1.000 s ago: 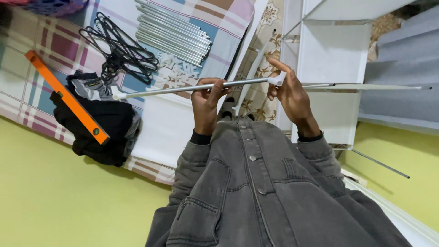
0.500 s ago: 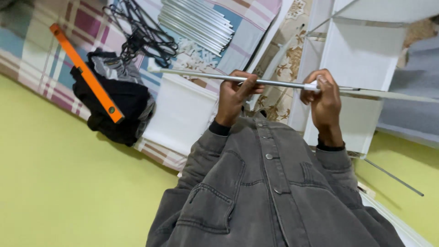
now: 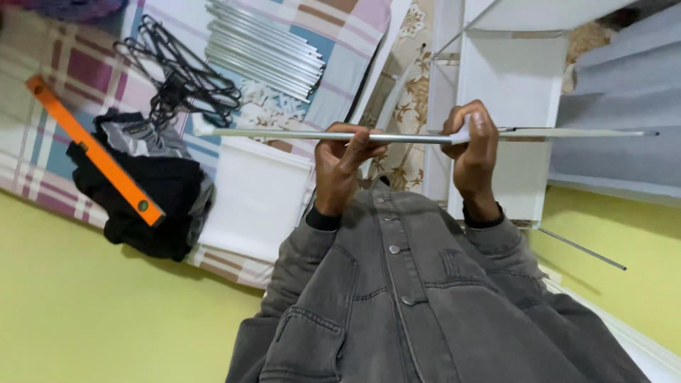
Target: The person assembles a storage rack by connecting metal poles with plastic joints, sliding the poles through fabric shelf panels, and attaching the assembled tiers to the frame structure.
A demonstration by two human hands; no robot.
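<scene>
My left hand is closed around the middle of a silver metal rod that I hold level in front of my grey denim jacket. A small white end piece caps the rod's left tip. My right hand is wrapped over the white plastic connector at the rod's right end, hiding most of it. From that hand a thinner pale rod runs on to the right.
On the plaid blanket lie a bundle of metal rods, black hangers, an orange spirit level, dark clothing and a white fabric panel. A white shelf frame stands behind. A loose rod rests at right.
My right hand's fingers, spread on the connector a second ago, have closed over it. The rod tilted and has come back to level; my left hand's grip is unchanged.
</scene>
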